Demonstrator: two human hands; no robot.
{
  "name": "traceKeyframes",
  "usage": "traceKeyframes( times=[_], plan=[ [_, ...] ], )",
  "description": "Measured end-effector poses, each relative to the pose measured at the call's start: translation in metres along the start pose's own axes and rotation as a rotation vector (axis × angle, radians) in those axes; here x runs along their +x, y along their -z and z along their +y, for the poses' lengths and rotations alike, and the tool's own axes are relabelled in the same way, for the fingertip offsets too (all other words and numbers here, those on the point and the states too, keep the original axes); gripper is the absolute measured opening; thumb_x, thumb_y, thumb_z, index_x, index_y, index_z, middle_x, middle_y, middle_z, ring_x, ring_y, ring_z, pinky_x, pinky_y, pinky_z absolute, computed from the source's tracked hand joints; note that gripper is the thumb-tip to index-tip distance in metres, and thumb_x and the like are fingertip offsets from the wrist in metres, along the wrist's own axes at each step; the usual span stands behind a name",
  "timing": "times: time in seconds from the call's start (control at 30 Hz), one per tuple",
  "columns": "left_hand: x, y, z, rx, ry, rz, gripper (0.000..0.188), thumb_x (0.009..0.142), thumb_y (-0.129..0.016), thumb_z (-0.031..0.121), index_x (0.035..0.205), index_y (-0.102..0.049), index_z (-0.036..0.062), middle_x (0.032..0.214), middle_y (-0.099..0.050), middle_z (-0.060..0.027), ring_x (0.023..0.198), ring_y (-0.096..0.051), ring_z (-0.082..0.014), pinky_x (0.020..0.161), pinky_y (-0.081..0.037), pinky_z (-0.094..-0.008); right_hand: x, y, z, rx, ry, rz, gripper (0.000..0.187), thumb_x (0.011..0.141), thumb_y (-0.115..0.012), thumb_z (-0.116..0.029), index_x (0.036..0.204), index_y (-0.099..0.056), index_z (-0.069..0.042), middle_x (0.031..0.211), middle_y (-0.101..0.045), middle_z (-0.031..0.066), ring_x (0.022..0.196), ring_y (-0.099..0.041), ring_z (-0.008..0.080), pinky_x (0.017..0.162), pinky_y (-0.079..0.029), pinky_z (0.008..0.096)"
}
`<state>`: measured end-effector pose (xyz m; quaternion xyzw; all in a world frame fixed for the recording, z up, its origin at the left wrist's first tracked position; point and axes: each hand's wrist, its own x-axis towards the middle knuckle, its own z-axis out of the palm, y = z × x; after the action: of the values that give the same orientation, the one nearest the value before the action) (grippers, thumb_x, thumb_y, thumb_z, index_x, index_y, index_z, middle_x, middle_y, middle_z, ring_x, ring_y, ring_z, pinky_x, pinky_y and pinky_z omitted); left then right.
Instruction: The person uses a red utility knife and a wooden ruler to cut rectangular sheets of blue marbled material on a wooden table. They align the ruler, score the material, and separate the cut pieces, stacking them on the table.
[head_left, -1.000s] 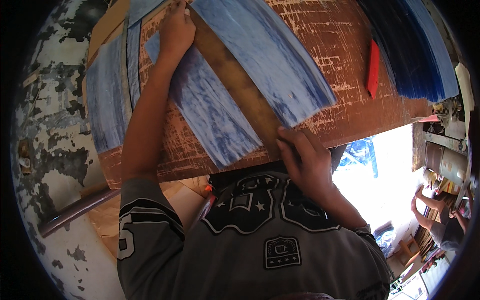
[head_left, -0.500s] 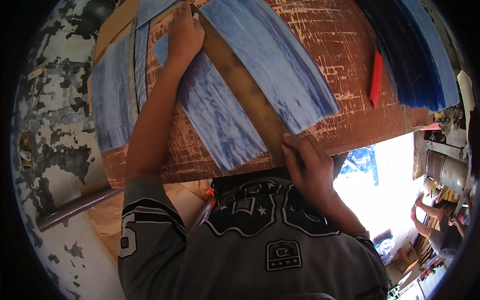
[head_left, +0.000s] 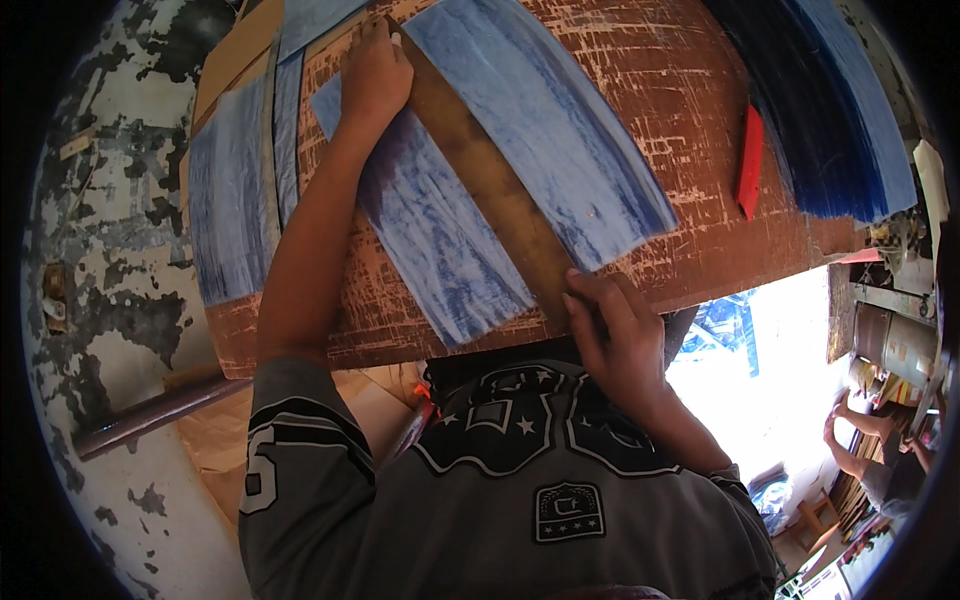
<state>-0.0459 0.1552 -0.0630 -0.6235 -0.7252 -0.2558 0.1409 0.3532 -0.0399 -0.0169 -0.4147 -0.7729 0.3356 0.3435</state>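
A long, flat, brownish-yellow straightedge (head_left: 485, 175) lies slantwise across a scratched brown board. My left hand (head_left: 378, 80) is closed over its far end, fingers together and pressing down. At the near end, by the board's edge, my right hand (head_left: 622, 325) pinches the straightedge between thumb and fingers. Along its right side lies a wide blue-and-white streaked sheet (head_left: 550, 130). A narrower streaked piece (head_left: 430, 230) lies along the left side, partly covered by my left hand and forearm.
More streaked blue strips (head_left: 230, 190) lie at the board's (head_left: 680, 120) left. To the right are a slim red object (head_left: 750, 165) and a dark blue fringed bundle (head_left: 830, 120). A peeling wall (head_left: 120, 250) stands left. Another person (head_left: 880, 455) sits at the far right.
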Motion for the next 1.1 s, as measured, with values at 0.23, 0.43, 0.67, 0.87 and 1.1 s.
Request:
traceKeyframes(
  times=[0.23,0.43,0.67,0.87,1.1],
  plan=[
    [0.003,0.007,0.006,0.073,-0.016,-0.06,0.047,0.111,-0.045,0.02,0.15,-0.053,-0.005,0.159,-0.051,-0.0272,0.149,-0.046,-0.0458,0.122,-0.04,-0.053,-0.001,-0.001,0.005,-0.017,0.023,0.001,0.025,0.096,-0.076,-0.004,0.12,-0.071,-0.005,0.097,-0.068,0.0155,0.082,-0.072,0.0359,0.068,-0.058,0.0444],
    [0.005,0.0,-0.013,0.042,-0.016,-0.058,0.049,0.113,-0.043,0.022,0.153,-0.052,-0.0042,0.159,-0.051,-0.0263,0.147,-0.049,-0.0454,0.121,-0.042,-0.0493,-0.001,-0.001,0.004,0.007,0.028,0.011,0.022,0.096,-0.076,-0.004,0.117,-0.07,-0.005,0.098,-0.068,0.0156,0.083,-0.073,0.0362,0.069,-0.058,0.0446],
    [0.004,-0.003,-0.015,0.032,-0.006,-0.045,0.048,0.113,-0.044,0.022,0.152,-0.053,-0.0038,0.159,-0.051,-0.0266,0.147,-0.048,-0.0448,0.122,-0.042,-0.0488,-0.004,0.0,0.004,-0.011,0.009,-0.043,0.018,0.094,-0.078,0.0,0.109,-0.068,0.0,0.101,-0.074,0.0176,0.089,-0.075,0.0343,0.074,-0.06,0.041],
    [0.003,0.009,0.008,-0.049,-0.003,-0.059,0.046,0.109,-0.047,0.018,0.147,-0.054,-0.007,0.161,-0.048,-0.0313,0.151,-0.043,-0.0488,0.124,-0.035,-0.059,-0.003,0.0,0.003,-0.012,0.01,-0.045,0.019,0.093,-0.079,0.0,0.108,-0.068,0.001,0.101,-0.074,0.0175,0.088,-0.076,0.0347,0.073,-0.06,0.0416],
    [0.0,0.009,0.007,-0.055,0.017,-0.062,0.05,0.109,-0.046,0.018,0.153,-0.051,-0.0064,0.164,-0.045,-0.0305,0.154,-0.04,-0.0482,0.125,-0.032,-0.061,-0.002,-0.004,0.009,-0.01,0.05,0.014,0.018,0.094,-0.079,-0.007,0.111,-0.071,-0.006,0.095,-0.067,0.0133,0.077,-0.073,0.0338,0.063,-0.058,0.0433]
  ],
)
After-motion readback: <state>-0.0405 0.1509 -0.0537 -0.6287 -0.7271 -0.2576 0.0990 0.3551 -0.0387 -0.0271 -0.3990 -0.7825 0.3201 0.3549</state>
